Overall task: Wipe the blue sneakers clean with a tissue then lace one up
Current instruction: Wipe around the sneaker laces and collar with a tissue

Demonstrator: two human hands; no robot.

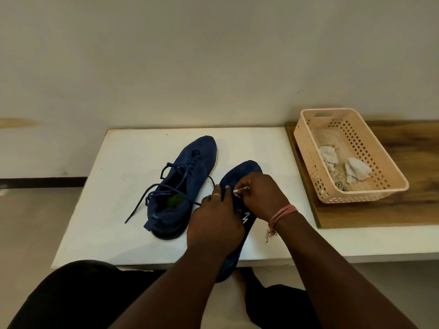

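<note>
Fingers (240,191) seemingly pinching lace tip, sneaker (240,173) beneath

arms: bare, no sleeves | left hand (213,224): thin silver ring (215,195) on one finger | right hand (263,195): pink thread band (281,213) wound at wrist, frayed end hung below band | legs: black trousers (71,298)

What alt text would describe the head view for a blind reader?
Both hands, left hand and right hand, work at the near blue sneaker on a white table; the right pinches something small and white. A laced sneaker and basket lie beside.
</note>
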